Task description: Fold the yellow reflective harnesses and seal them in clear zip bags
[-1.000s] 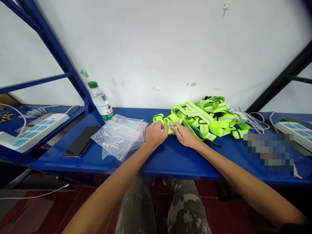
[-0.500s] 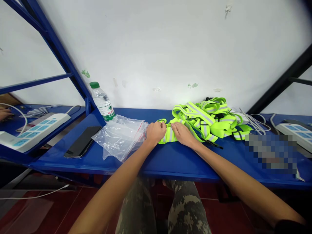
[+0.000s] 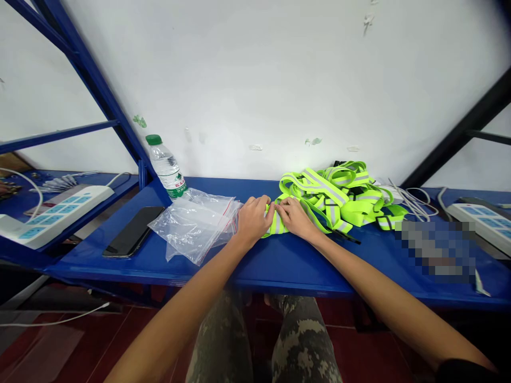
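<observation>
Both forearms reaching forward and angled inward, left hand and right hand close together, palms down, fingers curled, thumbs turned toward each other.

Saw blue tabletop. Spotted black phone lying flat at left, clear plastic bags overlapping beside it, green-capped bottle just behind bags. Found neon-yellow straps heaped right of center, white cables next to them. Couldn't make out pixelated item further right, near front edge.
</observation>
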`<state>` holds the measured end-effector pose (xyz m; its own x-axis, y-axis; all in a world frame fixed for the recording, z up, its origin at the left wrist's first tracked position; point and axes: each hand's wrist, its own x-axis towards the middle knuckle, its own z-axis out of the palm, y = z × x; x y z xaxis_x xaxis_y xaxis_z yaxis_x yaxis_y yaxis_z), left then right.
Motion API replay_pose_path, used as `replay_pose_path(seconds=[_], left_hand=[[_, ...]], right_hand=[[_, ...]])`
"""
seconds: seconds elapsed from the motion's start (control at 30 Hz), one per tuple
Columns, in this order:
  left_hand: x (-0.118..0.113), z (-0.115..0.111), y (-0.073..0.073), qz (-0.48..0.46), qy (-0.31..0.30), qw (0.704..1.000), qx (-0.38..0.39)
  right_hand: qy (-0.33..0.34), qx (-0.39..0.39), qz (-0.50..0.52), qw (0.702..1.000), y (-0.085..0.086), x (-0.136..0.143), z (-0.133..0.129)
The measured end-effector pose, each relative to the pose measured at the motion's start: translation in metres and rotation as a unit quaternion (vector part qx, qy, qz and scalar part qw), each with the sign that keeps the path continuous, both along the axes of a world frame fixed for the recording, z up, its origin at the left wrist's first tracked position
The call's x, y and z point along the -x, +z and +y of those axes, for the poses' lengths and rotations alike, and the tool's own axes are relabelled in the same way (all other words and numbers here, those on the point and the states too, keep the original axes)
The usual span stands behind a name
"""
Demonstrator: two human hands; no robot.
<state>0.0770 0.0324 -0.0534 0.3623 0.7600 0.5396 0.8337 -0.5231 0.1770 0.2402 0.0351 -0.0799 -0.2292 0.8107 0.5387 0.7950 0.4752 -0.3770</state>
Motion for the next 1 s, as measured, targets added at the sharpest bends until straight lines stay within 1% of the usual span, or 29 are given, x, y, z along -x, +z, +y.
replay_pose_path(seconds=[0.1,0.17,0.23,0.37,0.43,0.57,0.7,0.77,0.87,1.0], left_hand=[[0.000,-0.007,0.000,-0.008,-0.018,1.000,-0.007],[-0.001,-0.012,0.001,-0.012,-0.016,1.000,0.000],[-0.002,-0.018,0.003,-0.007,-0.028,1.000,0.001],[0.000,-0.029,0.003,0.049,-0.079,0.995,-0.021],[0.000,-0.030,0.001,0.088,-0.084,0.992,-0.027],[0.000,-0.019,-0.001,0.133,-0.070,0.989,-0.004],[0.002,-0.003,0.000,0.125,-0.041,0.991,0.030],[0.003,0.003,0.001,0.107,-0.024,0.993,0.045],[0.002,0.009,0.004,0.086,-0.014,0.994,0.064],[0.004,0.012,0.010,0.049,-0.022,0.994,0.091]], right_hand=[[-0.020,-0.025,-0.021,0.999,-0.001,-0.001,-0.002],[-0.030,-0.025,-0.030,0.999,0.000,-0.002,-0.003],[-0.047,-0.021,-0.032,0.998,0.000,-0.004,-0.003],[-0.074,-0.002,-0.021,0.997,0.000,-0.005,-0.002],[-0.080,0.007,-0.016,0.997,0.001,-0.005,-0.003],[-0.086,-0.018,-0.045,0.995,0.005,-0.004,-0.015],[-0.026,-0.089,-0.075,0.993,0.009,0.001,-0.035],[-0.006,-0.122,-0.109,0.987,0.009,0.004,-0.040],[-0.015,-0.158,-0.171,0.973,0.007,0.006,-0.038],[-0.045,-0.197,-0.211,0.957,0.006,0.007,-0.027]])
